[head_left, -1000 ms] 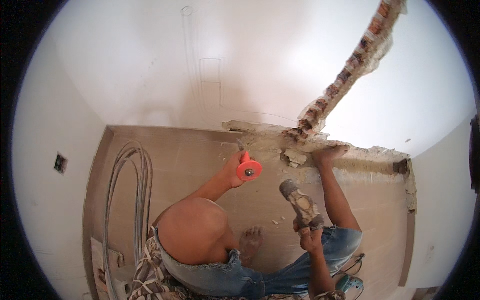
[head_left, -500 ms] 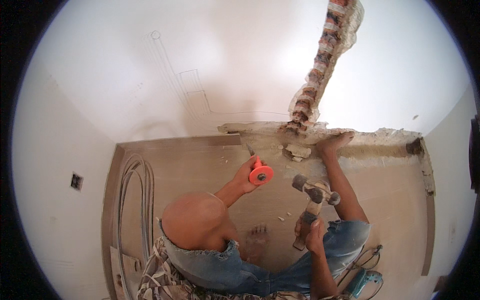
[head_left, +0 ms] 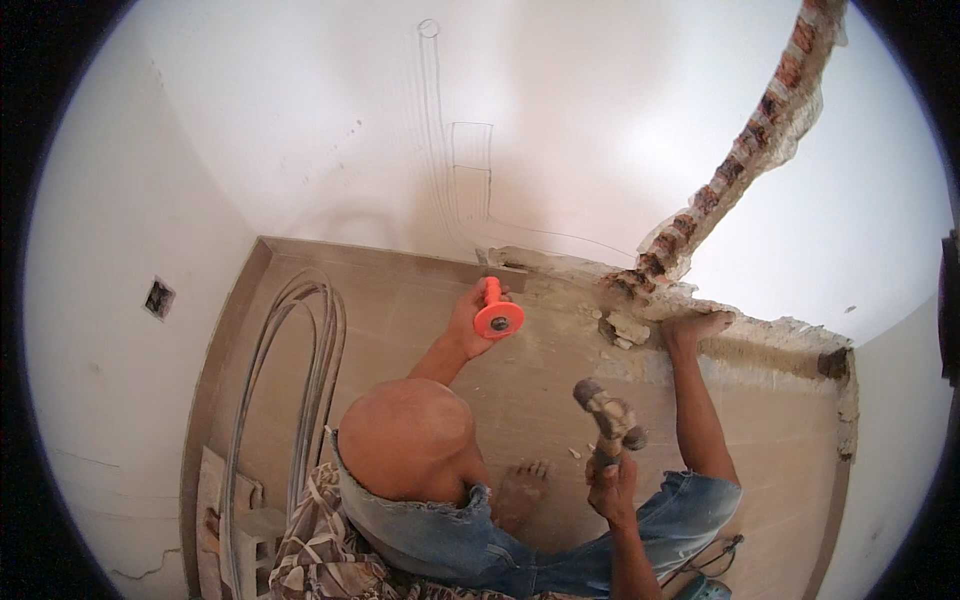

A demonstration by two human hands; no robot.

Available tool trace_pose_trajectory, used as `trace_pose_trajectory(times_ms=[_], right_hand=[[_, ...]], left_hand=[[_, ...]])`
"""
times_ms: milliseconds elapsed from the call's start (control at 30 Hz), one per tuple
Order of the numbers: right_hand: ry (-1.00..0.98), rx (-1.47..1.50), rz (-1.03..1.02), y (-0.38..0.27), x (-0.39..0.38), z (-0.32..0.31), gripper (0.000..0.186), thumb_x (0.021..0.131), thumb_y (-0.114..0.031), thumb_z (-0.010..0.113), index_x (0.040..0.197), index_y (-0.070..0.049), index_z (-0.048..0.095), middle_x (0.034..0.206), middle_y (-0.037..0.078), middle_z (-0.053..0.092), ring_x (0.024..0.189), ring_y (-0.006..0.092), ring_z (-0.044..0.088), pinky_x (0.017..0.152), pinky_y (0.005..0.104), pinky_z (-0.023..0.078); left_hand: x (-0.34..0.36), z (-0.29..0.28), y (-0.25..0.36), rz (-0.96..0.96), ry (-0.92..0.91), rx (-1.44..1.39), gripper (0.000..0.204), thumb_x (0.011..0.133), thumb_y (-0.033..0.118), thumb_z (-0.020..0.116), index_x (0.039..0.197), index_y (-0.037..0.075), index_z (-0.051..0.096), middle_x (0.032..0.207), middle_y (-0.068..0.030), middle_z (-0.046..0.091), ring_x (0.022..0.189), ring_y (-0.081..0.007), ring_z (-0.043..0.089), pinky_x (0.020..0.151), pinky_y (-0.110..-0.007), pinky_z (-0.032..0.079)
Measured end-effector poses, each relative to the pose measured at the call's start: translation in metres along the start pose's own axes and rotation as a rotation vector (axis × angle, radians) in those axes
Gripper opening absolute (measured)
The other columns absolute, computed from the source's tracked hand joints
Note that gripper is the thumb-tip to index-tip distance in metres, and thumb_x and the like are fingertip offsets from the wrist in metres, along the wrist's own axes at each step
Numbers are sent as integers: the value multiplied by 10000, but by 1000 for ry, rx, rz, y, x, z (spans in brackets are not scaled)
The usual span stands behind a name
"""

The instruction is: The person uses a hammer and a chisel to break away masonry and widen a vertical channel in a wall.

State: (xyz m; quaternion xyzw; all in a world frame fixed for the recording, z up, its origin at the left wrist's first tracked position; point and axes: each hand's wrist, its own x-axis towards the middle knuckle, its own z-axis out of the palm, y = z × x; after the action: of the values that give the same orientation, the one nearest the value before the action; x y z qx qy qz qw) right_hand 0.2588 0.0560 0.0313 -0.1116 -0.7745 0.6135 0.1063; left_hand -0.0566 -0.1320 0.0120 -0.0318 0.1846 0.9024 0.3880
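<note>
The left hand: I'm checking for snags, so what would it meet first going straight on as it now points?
Led by the orange-guarded chisel it holds, the left hand would probably meet the brown skirting first, or the white wall just above; the depth is unclear.

No readable text, labels, brands or numbers from where I sit. Only hand-drawn marks on the white wall (head_left: 580, 110): small circle (head_left: 428, 28) at top, left of centre; thin lines (head_left: 439, 100) running down from it; rectangle (head_left: 472, 146) beside them, crossed by a horizontal stroke; and a faint curved line (head_left: 560, 234) going right toward mid-frame. I see no lettering in these.
</note>
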Motion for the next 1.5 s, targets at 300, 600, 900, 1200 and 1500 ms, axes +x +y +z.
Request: trace_pose_trajectory(times_ms=[300, 600, 900, 1200, 1500], right_hand=[[-187, -394, -290, -36, 24, 28, 498, 817, -515, 509, 896, -25, 555, 731, 127, 557, 632, 266, 557, 554, 342, 422], [-362, -243, -740, -82, 82, 63, 460, 673, -438, 661, 895, -50, 553, 821, 138, 580, 753, 337, 579, 632, 403, 432], [-269, -451, -222, -31, 137, 102, 354, 753, -363, 624, 860, -36, 540, 721, 148, 588, 670, 357, 587, 587, 422, 437], [-140, -74, -669, -43, 94, 90, 327, 833, -333, 506, 856, -8, 537, 651, 111, 544, 583, 293, 523, 578, 370, 420], [-157, -360, -370, -13, 118, 101, 327, 854, -353, 527, 787, -34, 503, 577, 39, 485, 519, 216, 474, 514, 340, 380]], left_hand=[[-3, -12, 30, -101, -97, -1, 319, 904, 312, 497, 995, 7, 508, 790, -65, 580, 733, -158, 583, 669, -296, 499], [3, -18, 38, -142, -114, -23, 327, 913, 325, 473, 998, 11, 505, 801, -63, 584, 714, -152, 584, 660, -293, 502], [1, 0, 46, -24, -29, 138, 243, 913, 271, 474, 922, 37, 540, 764, -44, 584, 700, -152, 588, 623, -302, 513], [7, 14, 37, -37, -48, 24, 180, 910, 218, 465, 864, 67, 552, 763, -30, 583, 668, -158, 575, 616, -327, 503], [2, 24, 48, -26, -3, 142, 218, 907, 274, 421, 832, 85, 499, 763, -60, 556, 673, -216, 558, 672, -403, 511]])
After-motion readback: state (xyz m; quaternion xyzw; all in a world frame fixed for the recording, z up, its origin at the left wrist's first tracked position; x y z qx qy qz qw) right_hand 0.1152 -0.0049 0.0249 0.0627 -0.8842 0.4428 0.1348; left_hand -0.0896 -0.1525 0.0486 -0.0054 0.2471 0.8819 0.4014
